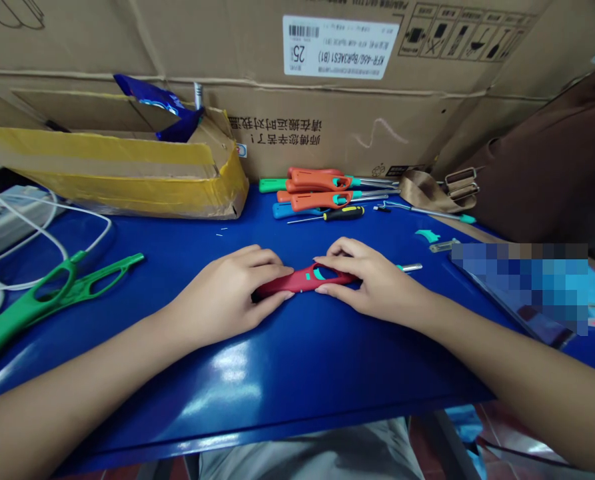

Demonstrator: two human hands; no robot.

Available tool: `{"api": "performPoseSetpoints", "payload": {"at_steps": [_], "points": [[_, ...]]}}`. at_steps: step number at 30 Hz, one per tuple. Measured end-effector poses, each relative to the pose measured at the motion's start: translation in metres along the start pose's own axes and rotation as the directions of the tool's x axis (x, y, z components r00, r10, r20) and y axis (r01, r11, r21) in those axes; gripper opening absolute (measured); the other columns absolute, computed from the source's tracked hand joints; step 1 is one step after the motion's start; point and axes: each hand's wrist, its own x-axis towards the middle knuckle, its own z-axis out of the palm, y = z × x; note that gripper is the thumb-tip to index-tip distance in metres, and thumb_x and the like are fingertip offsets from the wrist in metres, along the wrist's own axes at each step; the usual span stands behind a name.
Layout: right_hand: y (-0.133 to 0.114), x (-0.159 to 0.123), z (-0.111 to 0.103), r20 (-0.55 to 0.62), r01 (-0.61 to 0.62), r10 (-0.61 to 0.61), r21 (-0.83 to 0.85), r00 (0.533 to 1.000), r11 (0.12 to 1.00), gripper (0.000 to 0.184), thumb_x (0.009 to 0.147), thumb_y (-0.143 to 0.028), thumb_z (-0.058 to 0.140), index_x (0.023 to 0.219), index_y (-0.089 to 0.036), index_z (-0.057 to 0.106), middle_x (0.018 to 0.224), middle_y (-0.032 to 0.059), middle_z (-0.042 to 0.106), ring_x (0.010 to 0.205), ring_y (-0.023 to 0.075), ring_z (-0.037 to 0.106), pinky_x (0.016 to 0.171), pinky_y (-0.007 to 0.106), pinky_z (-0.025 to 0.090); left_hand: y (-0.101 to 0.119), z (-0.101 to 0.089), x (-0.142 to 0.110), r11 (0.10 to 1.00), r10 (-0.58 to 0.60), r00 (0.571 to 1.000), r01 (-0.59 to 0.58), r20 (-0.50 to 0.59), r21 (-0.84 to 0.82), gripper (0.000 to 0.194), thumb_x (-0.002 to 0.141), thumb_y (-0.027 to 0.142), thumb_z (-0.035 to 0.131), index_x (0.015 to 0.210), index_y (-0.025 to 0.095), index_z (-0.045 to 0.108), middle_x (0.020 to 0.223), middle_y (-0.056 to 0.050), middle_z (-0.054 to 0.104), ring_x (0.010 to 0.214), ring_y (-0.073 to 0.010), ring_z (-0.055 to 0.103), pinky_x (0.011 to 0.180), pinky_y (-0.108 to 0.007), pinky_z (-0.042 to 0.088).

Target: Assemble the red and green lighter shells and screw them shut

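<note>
On the blue table, centre front, both hands press a red lighter body flat to the surface. Left hand covers the handle end w/ fingers curled together over it, thumb tucked along the near edge. Right hand sits on the trigger-loop end, fingers closed down on top, thumb at the near side; a teal trigger shows thru the loop btwn the two hands. Metal nozzle pokes out past the right hand, lying on the table.

Looks like a squeeze-shut of two shell halves. To do it well, my read: keep the body flat, press evenly from both ends so the seam closes w/o one side popping; keep fingertips off the trigger so it doesn't jam; watch the nozzle stays straight in its channel. If the seam gaps, ease off and reseat rather than force it.

Around: green shell halves lie well apart to the left, near white cables. Behind, against the cardboard box, a pile of finished lighters, orange and teal, w/ a black-yellow screwdriver just in front. Small teal part and a metal bit sit right of centre, near the right hand but not touching. Taped open carton back left.
</note>
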Motion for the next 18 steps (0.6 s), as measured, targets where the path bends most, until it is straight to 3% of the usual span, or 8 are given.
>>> {"api": "performPoseSetpoints", "payload": {"at_steps": [10,18], "points": [[0.0015,-0.004,-0.0047,0.022,0.071,-0.069,-0.093,0.997,0.993,0.046,0.094,-0.032,0.065,0.136,-0.013,0.062,0.12,0.0129,0.064,0.109,0.0271,0.061,0.097,0.047,0.053,0.0034,0.0021,-0.0026,0.983,0.052,0.998,-0.058,0.037,0.175,0.033,0.097,0.028,0.057,0.124,0.012,0.069,0.109,-0.012,0.071,0.098,-0.027,0.065,0.084,-0.041,0.056],[0.0037,-0.0041,-0.008,0.033,0.109,-0.107,-0.076,0.994,0.991,0.048,0.092,-0.027,0.063,0.138,-0.012,0.061,0.121,0.0134,0.064,0.108,0.0267,0.063,0.094,0.042,0.055,-0.0008,0.0061,-0.0022,0.99,0.064,0.998,-0.063,0.002,0.127,0.033,0.097,0.029,0.059,0.125,0.014,0.068,0.109,-0.01,0.07,0.099,-0.0251,0.064,0.085,-0.039,0.055]]}}
